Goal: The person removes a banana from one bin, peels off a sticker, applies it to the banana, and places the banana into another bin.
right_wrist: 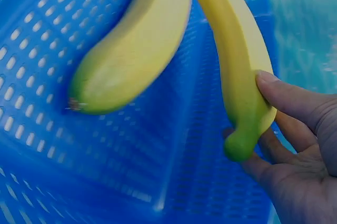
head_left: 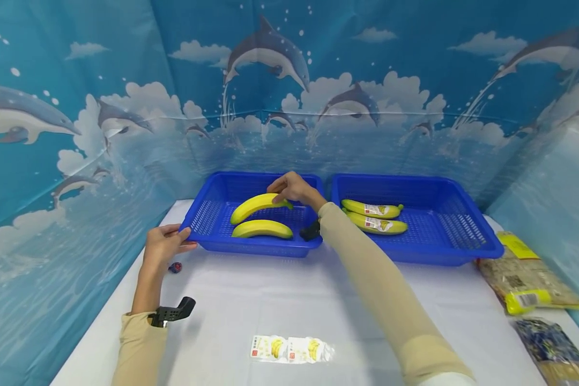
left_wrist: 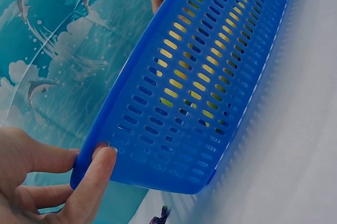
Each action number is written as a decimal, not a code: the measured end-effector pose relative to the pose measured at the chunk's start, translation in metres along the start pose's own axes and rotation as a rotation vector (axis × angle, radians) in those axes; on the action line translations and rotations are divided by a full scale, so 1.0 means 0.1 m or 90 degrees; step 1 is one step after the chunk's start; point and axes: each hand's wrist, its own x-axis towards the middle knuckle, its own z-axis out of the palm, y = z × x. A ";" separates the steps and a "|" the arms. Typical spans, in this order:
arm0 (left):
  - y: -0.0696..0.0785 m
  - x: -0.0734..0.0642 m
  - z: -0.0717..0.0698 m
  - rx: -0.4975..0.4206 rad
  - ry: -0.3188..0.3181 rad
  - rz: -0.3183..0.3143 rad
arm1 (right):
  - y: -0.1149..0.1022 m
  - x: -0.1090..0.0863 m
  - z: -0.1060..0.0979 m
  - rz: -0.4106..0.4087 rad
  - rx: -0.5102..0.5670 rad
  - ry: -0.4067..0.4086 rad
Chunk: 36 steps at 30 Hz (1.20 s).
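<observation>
At the front left corner of the left blue plastic basket (head_left: 251,247), my left hand (head_left: 163,245) pinches the rim between thumb and fingers. Inside this basket my right hand (head_left: 296,190) grips a yellow banana (head_left: 255,205) near its green stem end. The right wrist view shows the thumb on one side of the held banana (right_wrist: 237,50) and fingers behind it. A second banana (head_left: 262,228) lies in front of it on the basket floor. Neither of these two shows a label on its visible side.
A second blue basket (head_left: 444,254) stands to the right, holding two labelled bananas (head_left: 357,205). Banana-printed labels (head_left: 270,348) lie on the white table near me. Two filled packages (head_left: 531,273) sit at the right edge. A small dark wrapped item (head_left: 176,267) lies by my left hand.
</observation>
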 end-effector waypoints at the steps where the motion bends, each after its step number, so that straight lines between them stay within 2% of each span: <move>1: 0.00 0.00 0.00 0.000 -0.001 0.000 | -0.03 -0.01 -0.02 -0.005 -0.001 0.007; 8: -0.01 0.00 0.00 -0.005 -0.015 -0.001 | -0.25 -0.16 -0.19 0.021 -0.010 0.090; 13: -0.03 0.02 0.01 -0.013 -0.012 -0.004 | -0.37 -0.40 -0.33 0.002 0.008 0.105; 17: -0.05 0.02 0.03 -0.034 -0.021 0.006 | -0.46 -0.69 -0.45 -0.020 0.028 0.093; 20: -0.05 0.01 0.01 -0.030 -0.032 0.019 | -0.53 -0.92 -0.53 -0.037 0.032 0.078; 25: -0.04 0.00 -0.04 -0.015 -0.035 0.047 | -0.62 -1.33 -0.64 -0.050 -0.003 0.069; 32: -0.04 0.00 -0.02 0.023 -0.037 0.044 | -0.48 -1.95 -0.70 -0.030 -0.039 0.073; 36: -0.05 -0.02 0.02 0.035 -0.040 0.061 | -0.34 -2.25 -0.70 -0.041 -0.019 0.071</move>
